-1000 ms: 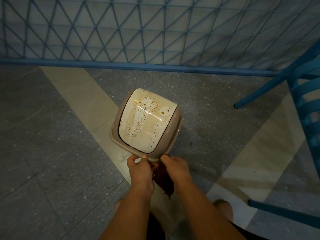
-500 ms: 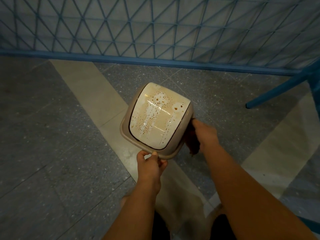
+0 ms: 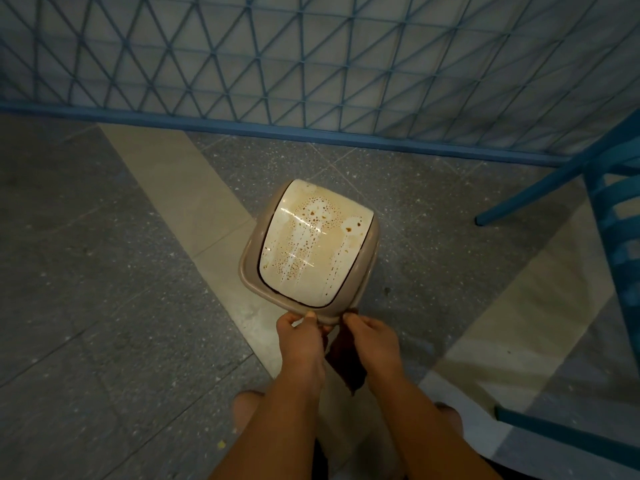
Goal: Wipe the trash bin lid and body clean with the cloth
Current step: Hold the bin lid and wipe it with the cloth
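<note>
Left hand (image 3: 300,337) pinching near rim of trash bin (image 3: 308,249), centre frame on floor (image 3: 104,271); right hand (image 3: 372,337) beside it, gripping dark cloth (image 3: 346,367); cream lid (image 3: 311,244) spotted brown

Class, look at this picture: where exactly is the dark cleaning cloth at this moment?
In the head view, the dark brown cloth hangs from the right hand, low and centre, between both hands just below the near rim of the beige plastic trash bin.
</note>
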{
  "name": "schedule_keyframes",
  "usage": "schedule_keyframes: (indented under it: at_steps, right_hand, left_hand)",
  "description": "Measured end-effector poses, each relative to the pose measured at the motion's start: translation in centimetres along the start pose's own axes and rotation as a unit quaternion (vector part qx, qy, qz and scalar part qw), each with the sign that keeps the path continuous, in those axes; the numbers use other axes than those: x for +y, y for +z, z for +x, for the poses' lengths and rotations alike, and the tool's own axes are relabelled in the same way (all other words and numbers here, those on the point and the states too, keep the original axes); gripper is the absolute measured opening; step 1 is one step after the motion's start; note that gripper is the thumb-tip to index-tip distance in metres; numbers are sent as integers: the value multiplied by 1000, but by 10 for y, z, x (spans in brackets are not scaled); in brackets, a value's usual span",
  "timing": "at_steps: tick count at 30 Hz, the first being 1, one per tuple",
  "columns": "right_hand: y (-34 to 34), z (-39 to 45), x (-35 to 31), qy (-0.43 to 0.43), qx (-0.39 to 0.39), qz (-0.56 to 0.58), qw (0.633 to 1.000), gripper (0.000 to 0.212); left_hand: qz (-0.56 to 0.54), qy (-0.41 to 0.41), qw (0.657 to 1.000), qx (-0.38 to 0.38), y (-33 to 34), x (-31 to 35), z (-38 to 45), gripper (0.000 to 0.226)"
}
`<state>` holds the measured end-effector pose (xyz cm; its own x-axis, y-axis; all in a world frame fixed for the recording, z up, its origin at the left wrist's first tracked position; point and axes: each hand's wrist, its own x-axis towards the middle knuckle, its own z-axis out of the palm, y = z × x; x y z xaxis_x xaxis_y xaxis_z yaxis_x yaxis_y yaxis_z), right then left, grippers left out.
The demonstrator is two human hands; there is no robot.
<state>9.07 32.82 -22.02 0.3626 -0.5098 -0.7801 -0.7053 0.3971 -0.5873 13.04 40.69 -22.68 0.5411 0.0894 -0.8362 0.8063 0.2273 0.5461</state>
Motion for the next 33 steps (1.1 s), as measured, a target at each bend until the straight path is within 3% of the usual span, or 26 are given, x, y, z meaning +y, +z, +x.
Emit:
schedule_keyframes:
  at_steps: [5, 9, 16, 19, 22, 25, 29, 33]
  right_hand:
    - [-23, 5, -3, -35, 44, -28, 998, 11]
    - [-28, 4, -5, -114, 63, -76, 989, 10]
    - [-24, -6, -5, -254, 109, -106, 955, 15]
    - [-17, -11, -12, -329, 87, -136, 931, 12]
    - [-9, -12, -1, -351, 55, -202, 913, 11]
    - [-5, -9, -2, -368, 72, -202, 905, 10]
    - [4, -5, -55, -449, 111, -204, 863, 13]
    - [21, 0, -106, -477, 85, -208, 850, 16]
  left_hand:
    - [2, -76, 996, -38, 9, -13, -14, 22]
    - [-10, -125, 990, -70, 13, -20, -13, 22]
    - [-39, -67, 996, -51, 10, -13, -6, 30]
    - [-21, -34, 998, -49, 5, -15, 2, 33]
    - [-5, -19, 999, -34, 2, -21, 8, 40]
    - [-4, -3, 1000, -29, 2, -24, 12, 41]
    - [-39, 20, 998, -39, 0, -23, 12, 32]
    - [-55, 33, 997, -42, 0, -24, 13, 36]
